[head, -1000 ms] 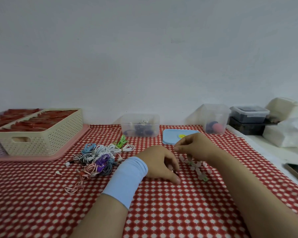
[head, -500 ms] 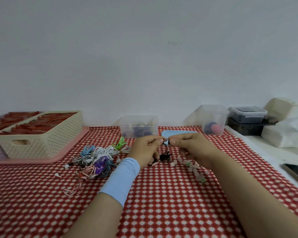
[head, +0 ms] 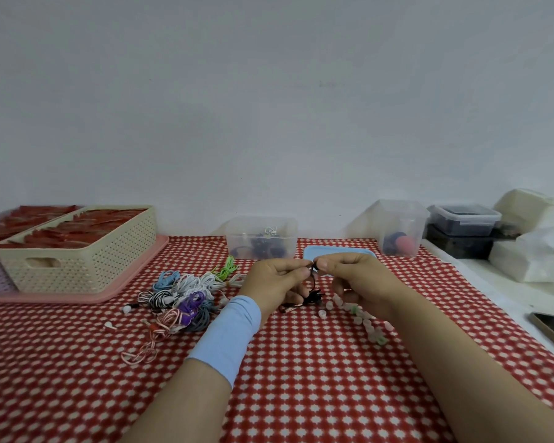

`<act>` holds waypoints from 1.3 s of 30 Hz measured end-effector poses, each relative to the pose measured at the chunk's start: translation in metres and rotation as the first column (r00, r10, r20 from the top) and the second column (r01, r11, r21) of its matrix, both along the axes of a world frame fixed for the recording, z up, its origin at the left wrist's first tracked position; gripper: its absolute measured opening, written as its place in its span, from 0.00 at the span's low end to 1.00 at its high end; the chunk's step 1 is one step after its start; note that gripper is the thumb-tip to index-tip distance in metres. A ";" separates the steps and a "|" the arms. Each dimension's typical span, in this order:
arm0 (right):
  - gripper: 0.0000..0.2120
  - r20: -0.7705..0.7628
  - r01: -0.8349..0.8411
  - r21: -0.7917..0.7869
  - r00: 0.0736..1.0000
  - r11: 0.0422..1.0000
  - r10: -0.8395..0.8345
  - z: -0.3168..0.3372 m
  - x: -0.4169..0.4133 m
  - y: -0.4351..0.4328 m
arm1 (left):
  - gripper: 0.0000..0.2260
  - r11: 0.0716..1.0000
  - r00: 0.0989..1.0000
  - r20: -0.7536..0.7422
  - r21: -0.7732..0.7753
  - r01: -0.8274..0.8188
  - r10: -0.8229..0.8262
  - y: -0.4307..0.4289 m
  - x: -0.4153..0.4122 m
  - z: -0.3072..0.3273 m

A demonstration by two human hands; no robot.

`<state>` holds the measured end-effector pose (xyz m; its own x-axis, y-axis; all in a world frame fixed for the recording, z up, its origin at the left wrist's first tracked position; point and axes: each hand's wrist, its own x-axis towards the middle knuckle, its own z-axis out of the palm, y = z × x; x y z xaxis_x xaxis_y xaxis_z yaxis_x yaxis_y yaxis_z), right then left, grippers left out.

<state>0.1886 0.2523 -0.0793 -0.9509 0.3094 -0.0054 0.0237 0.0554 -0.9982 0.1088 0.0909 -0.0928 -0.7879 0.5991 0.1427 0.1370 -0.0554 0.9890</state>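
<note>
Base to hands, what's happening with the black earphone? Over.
Left hand and right hand both pinch black earphone, cord dangling. Ear tips lie beside right wrist. Nothing in the way.

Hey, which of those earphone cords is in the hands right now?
The black cord, pinched between left hand and right hand; the coloured ones lie piled on the cloth to its left.

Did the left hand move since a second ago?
Yes. The left hand lifted off the checked cloth and went up toward the clear box at the back, now pinching the black earphone cord with the right hand.
</note>
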 end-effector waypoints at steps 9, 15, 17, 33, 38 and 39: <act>0.09 0.021 -0.122 -0.035 0.992 0.992 0.123 0.000 0.000 0.002 | 0.10 0.998 0.998 0.019 -0.011 0.063 -0.063 0.000 -0.001 -0.002; 0.10 0.020 -0.130 -0.040 0.991 0.991 0.131 0.001 0.002 0.004 | 0.10 0.996 0.996 0.004 0.001 0.090 -0.090 0.001 -0.004 -0.006; 0.11 0.008 -0.141 -0.055 0.990 0.989 0.141 0.001 0.001 0.003 | 0.10 0.996 0.996 -0.015 0.018 0.091 -0.090 0.001 -0.005 -0.007; 0.06 0.082 -0.102 -0.131 0.990 0.986 0.113 0.005 0.007 -0.001 | 0.10 0.996 0.993 -0.091 0.032 0.081 -0.078 0.003 -0.002 -0.005; 0.05 0.076 -0.067 -0.143 0.994 0.987 0.079 0.008 0.006 -0.003 | 0.10 0.996 0.996 -0.063 0.057 0.066 -0.062 0.005 -0.002 -0.006; 0.05 0.073 -0.070 -0.159 0.994 0.985 0.083 0.009 0.006 -0.003 | 0.10 0.995 0.996 -0.055 0.067 0.073 -0.070 0.006 -0.002 -0.005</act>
<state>0.1948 0.2490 -0.0699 -0.9664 0.2252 -0.1240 0.1047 -0.0957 -0.9899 0.1070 0.0971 -0.0979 -0.7337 0.6410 0.2255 0.1817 -0.1346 0.9741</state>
